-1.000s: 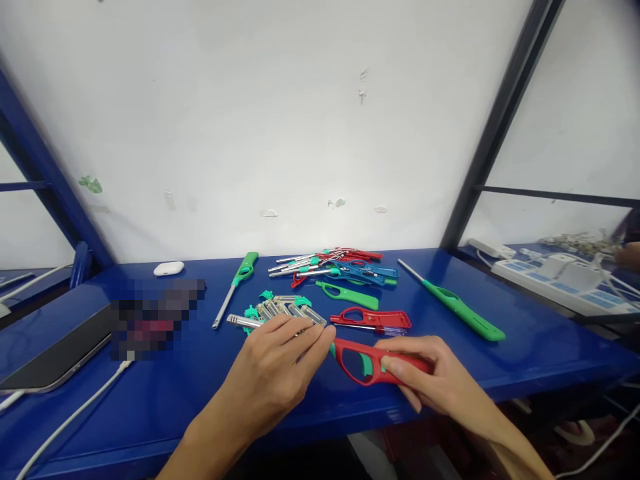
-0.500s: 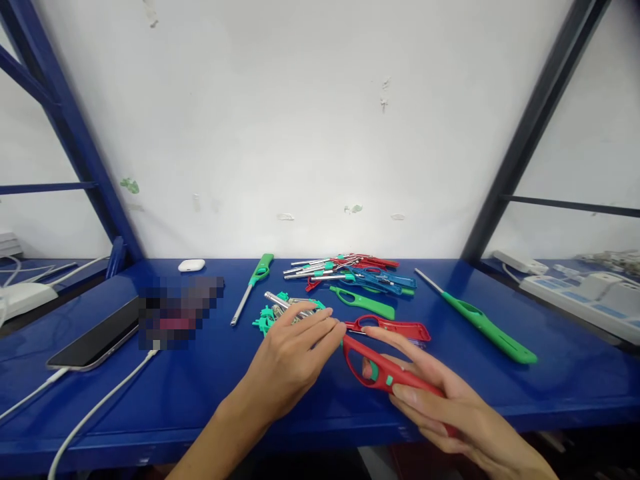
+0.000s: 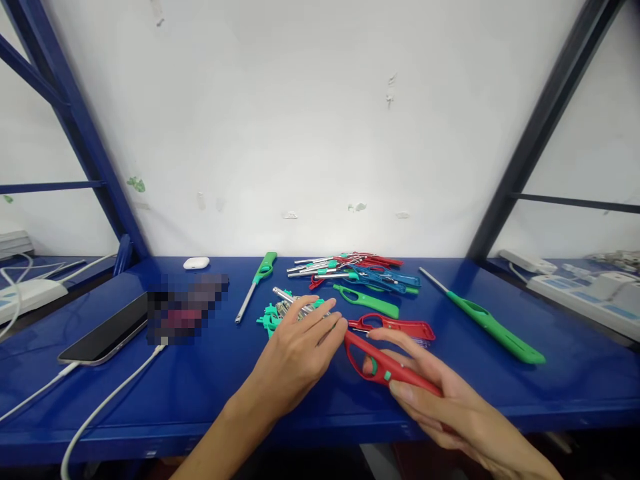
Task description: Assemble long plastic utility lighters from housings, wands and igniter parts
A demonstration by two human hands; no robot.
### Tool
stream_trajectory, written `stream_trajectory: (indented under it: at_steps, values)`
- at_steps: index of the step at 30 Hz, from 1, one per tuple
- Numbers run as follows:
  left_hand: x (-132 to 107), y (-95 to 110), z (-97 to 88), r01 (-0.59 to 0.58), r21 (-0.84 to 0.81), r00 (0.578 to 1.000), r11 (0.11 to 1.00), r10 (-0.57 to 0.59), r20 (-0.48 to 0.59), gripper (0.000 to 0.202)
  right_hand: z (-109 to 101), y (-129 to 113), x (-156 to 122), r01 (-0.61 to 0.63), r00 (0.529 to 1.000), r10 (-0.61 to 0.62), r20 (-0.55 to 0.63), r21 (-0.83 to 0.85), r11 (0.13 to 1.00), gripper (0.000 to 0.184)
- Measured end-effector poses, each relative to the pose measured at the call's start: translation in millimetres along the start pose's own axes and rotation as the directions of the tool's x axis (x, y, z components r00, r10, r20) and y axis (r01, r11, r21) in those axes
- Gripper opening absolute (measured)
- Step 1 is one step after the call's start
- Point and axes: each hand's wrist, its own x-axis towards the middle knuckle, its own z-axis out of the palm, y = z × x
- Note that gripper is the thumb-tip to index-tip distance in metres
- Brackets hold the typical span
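Note:
My right hand [image 3: 435,393] is wrapped around the handle of a red long-nosed lighter [image 3: 377,363] with a green trigger and a small green switch. One fingertip sits inside the trigger loop. My left hand [image 3: 300,353] closes over the lighter's front end, so its nozzle is hidden behind the fingers. Beyond the left hand lies a heap of metal tubes and green plastic parts [image 3: 270,317], partly covered. A red handle shell [image 3: 413,329] rests just behind the held lighter, and a green handle shell [image 3: 373,303] lies farther back.
Red and blue lighter pieces [image 3: 370,273] are piled near the wall. Green lighters lie at left [image 3: 257,280] and right [image 3: 495,330]. A phone [image 3: 107,333] with a cable, a blurred patch [image 3: 190,310] and a white earbud case [image 3: 197,263] occupy the left of the blue table [image 3: 200,400].
The whole view has shifted slightly, so the table's things appear a little farther right. Both hands keep nearly the same hold on the red lighter.

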Motion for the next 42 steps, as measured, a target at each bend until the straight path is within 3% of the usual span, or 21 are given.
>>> stream_trajectory:
  at_steps: [8,22,34,42]
  values:
    - [-1,-2,4.2,0.004,-0.019,1.0,1.0,-0.004,0.028,0.028,-8,-1,1,-0.041,0.995,0.042,0.095,-0.011,0.999,0.096]
    - [-1,-1,4.1,0.001,-0.026,1.0,1.0,0.0,0.031,0.03,-1,-11,2,-0.067,0.997,0.068,0.024,-0.01,0.998,0.07]
    - [1,1,3.3,-0.006,0.026,1.0,1.0,0.005,0.015,0.027,-8,-4,4,-0.079,0.993,0.076,0.09,0.032,0.996,0.102]
    - [3,2,2.4,-0.002,0.024,1.0,1.0,0.001,0.022,0.027,-7,-3,4,-0.065,0.995,0.064,0.082,0.015,0.998,0.096]
